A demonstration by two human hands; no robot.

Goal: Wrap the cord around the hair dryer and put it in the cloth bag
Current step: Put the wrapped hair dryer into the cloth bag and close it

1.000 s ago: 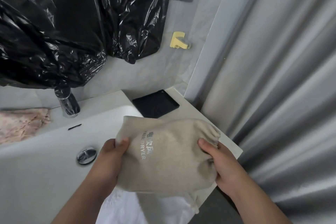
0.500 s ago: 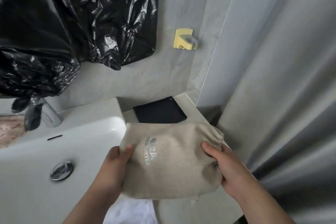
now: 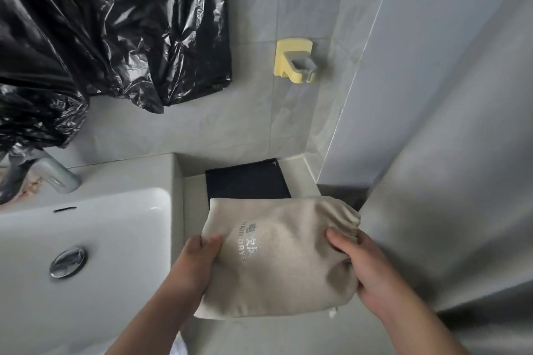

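I hold a bulging beige cloth bag (image 3: 277, 259) over the counter (image 3: 193, 190) beside a white sink (image 3: 86, 228). My left hand (image 3: 191, 265) grips its closed end, my right hand (image 3: 363, 265) its gathered mouth. Silver print reads "HAIR DRYER". A black tray (image 3: 245, 184) lies just behind it.

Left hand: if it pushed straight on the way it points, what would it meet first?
The left hand grips the beige cloth drawstring bag, so that is first. Beyond it lies the flat black rectangular tray, though the hand's height above it is unclear.
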